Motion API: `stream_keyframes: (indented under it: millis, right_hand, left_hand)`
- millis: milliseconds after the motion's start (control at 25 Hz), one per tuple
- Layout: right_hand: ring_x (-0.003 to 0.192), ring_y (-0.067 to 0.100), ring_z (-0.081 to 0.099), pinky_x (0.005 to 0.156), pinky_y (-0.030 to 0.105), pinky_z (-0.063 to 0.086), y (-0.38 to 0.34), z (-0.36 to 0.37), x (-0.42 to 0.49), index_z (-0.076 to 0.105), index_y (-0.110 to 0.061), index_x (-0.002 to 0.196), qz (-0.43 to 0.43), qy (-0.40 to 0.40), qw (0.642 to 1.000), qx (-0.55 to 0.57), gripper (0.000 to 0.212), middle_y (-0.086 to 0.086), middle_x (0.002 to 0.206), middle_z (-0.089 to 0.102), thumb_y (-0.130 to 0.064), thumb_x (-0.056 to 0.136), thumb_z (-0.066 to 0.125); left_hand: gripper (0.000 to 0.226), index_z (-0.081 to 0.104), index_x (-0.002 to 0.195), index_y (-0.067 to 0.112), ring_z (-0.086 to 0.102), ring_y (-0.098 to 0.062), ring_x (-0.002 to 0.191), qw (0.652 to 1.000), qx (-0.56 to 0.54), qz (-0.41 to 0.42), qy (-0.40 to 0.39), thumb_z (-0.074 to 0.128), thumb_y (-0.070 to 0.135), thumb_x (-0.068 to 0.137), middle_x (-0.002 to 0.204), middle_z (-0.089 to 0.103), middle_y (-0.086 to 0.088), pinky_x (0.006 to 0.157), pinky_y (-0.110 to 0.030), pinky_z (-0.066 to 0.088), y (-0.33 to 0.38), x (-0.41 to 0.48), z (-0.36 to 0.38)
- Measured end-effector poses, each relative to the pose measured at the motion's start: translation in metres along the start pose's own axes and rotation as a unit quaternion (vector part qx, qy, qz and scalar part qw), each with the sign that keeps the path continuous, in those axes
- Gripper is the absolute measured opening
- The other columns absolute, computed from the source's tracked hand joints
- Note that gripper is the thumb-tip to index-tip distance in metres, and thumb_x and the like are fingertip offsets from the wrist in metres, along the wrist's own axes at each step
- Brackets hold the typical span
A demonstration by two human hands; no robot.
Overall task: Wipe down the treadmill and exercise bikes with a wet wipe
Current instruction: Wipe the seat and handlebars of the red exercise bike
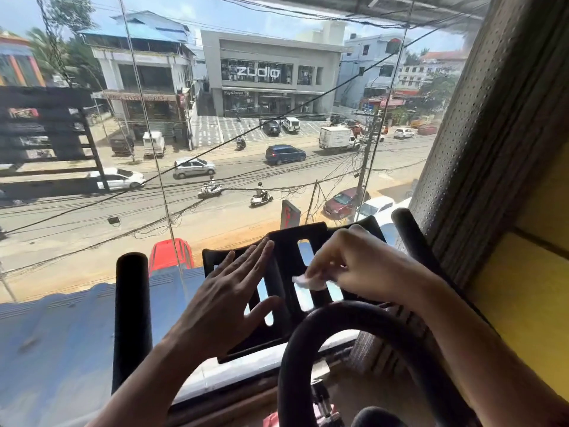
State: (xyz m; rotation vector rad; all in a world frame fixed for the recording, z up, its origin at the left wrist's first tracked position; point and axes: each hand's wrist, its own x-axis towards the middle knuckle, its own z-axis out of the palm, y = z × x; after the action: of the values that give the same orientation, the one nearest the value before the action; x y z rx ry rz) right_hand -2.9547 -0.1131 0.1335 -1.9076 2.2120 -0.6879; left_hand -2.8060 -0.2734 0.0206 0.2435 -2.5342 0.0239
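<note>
A black slotted tray [286, 245] sits on top of the exercise bike's handlebars, right in front of a large window. My left hand [228, 300] lies flat on the tray's left half with its fingers straight. My right hand [357, 266] pinches a small white wet wipe [309, 282] and presses it on the tray's middle ribs. A curved black padded handlebar loop [311, 334] arcs in front of the tray. Upright black grips stand at the left [132, 318] and at the right [409, 232].
The window glass [215, 149] stands just behind the tray, with a street and buildings beyond it. A grey perforated pillar [480, 167] and a yellow wall [529, 291] close in on the right. The window sill [255, 371] runs below the tray.
</note>
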Motion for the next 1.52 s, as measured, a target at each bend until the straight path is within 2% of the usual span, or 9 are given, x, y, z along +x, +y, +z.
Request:
stream_keyframes:
  millis: [80, 240, 480, 560, 760, 920, 1160, 1360, 1520]
  right_hand:
    - [0.082, -0.002, 0.066, 0.075, 0.007, 0.049, 0.009, -0.002, 0.016, 0.072, -0.012, 0.108, -0.010, 0.122, 0.993, -0.002, 0.025, -0.001, 0.100, 0.072, -0.005, 0.085, 0.069]
    - [0.136, 0.021, 0.039, 0.113, 0.023, 0.028, 0.016, 0.033, 0.022, 0.041, -0.011, 0.142, 0.008, 0.075, 0.984, -0.162, 0.056, 0.009, 0.145, 0.045, 0.010, 0.091, 0.047]
    - [0.082, 0.019, 0.064, 0.067, 0.024, 0.051, -0.010, 0.028, -0.022, 0.067, -0.010, 0.098, 0.091, 0.006, 0.982, -0.165, 0.027, 0.006, 0.087, 0.065, 0.004, 0.087, 0.048]
    - [0.080, 0.015, 0.063, 0.066, 0.021, 0.048, -0.010, 0.019, -0.022, 0.071, -0.011, 0.089, 0.102, -0.013, 0.986, -0.132, 0.020, 0.002, 0.086, 0.068, -0.001, 0.085, 0.054]
    - [0.093, 0.020, 0.070, 0.082, 0.033, 0.056, 0.004, 0.021, 0.005, 0.070, -0.016, 0.114, 0.059, 0.176, 0.982, -0.040, 0.030, 0.006, 0.099, 0.074, -0.004, 0.087, 0.062]
    - [0.106, 0.026, 0.066, 0.089, 0.039, 0.054, -0.002, 0.056, 0.013, 0.066, -0.013, 0.119, 0.043, 0.111, 0.985, -0.128, 0.043, 0.010, 0.112, 0.069, 0.008, 0.084, 0.051]
    - [0.081, 0.005, 0.065, 0.077, 0.021, 0.054, -0.019, 0.022, -0.020, 0.077, -0.013, 0.093, 0.032, -0.055, 0.997, -0.038, 0.023, -0.002, 0.091, 0.073, 0.002, 0.084, 0.063]
    - [0.090, 0.022, 0.067, 0.080, 0.033, 0.054, -0.012, 0.010, -0.004, 0.072, -0.012, 0.100, 0.100, 0.132, 0.976, -0.139, 0.017, 0.008, 0.091, 0.071, -0.006, 0.088, 0.061]
    - [0.093, 0.020, 0.064, 0.076, 0.027, 0.052, -0.028, 0.029, -0.020, 0.065, -0.011, 0.104, 0.121, 0.022, 0.977, -0.176, 0.028, 0.005, 0.097, 0.067, 0.005, 0.086, 0.051]
  left_hand:
    - [0.073, 0.013, 0.152, 0.013, 0.019, -0.010, 0.142, 1.000, -0.006, -0.003, 0.003, 0.030, 0.057, 0.096, 0.155, 0.024, -0.005, 0.114, -0.031, 0.017, -0.001, 0.000, 0.000]
    - [0.073, 0.015, 0.152, 0.013, 0.026, -0.014, 0.140, 1.000, 0.001, 0.000, 0.006, 0.029, 0.057, 0.096, 0.153, 0.026, -0.005, 0.113, -0.031, 0.019, -0.002, -0.001, 0.002]
    - [0.073, 0.016, 0.152, 0.011, 0.025, -0.013, 0.139, 1.000, 0.012, -0.001, 0.015, 0.027, 0.057, 0.096, 0.153, 0.027, -0.006, 0.113, -0.029, 0.018, -0.002, 0.000, 0.002]
    - [0.073, 0.017, 0.151, 0.010, 0.026, -0.014, 0.139, 1.000, 0.013, 0.001, 0.016, 0.026, 0.058, 0.097, 0.152, 0.027, -0.006, 0.113, -0.029, 0.018, -0.002, 0.000, 0.002]
    - [0.072, 0.017, 0.151, 0.011, 0.028, -0.016, 0.138, 1.000, 0.014, 0.001, 0.020, 0.024, 0.058, 0.097, 0.152, 0.029, -0.008, 0.112, -0.029, 0.019, -0.002, 0.000, 0.003]
    - [0.073, 0.015, 0.152, 0.013, 0.027, -0.014, 0.138, 1.000, 0.013, 0.005, 0.018, 0.024, 0.059, 0.097, 0.152, 0.028, -0.006, 0.112, -0.029, 0.019, -0.002, 0.000, 0.003]
    - [0.073, 0.018, 0.151, 0.011, 0.030, -0.016, 0.138, 1.000, 0.015, 0.007, 0.023, 0.026, 0.058, 0.096, 0.152, 0.028, -0.005, 0.113, -0.031, 0.024, -0.003, -0.001, 0.004]
    - [0.072, 0.016, 0.151, 0.011, 0.030, -0.016, 0.139, 0.999, 0.021, 0.006, 0.024, 0.024, 0.058, 0.097, 0.153, 0.028, -0.005, 0.112, -0.033, 0.027, -0.003, -0.001, 0.004]
    - [0.074, 0.018, 0.151, 0.009, 0.032, -0.018, 0.137, 1.000, 0.012, 0.005, 0.027, 0.032, 0.054, 0.094, 0.152, 0.029, -0.007, 0.113, -0.029, 0.021, -0.001, -0.002, 0.004]
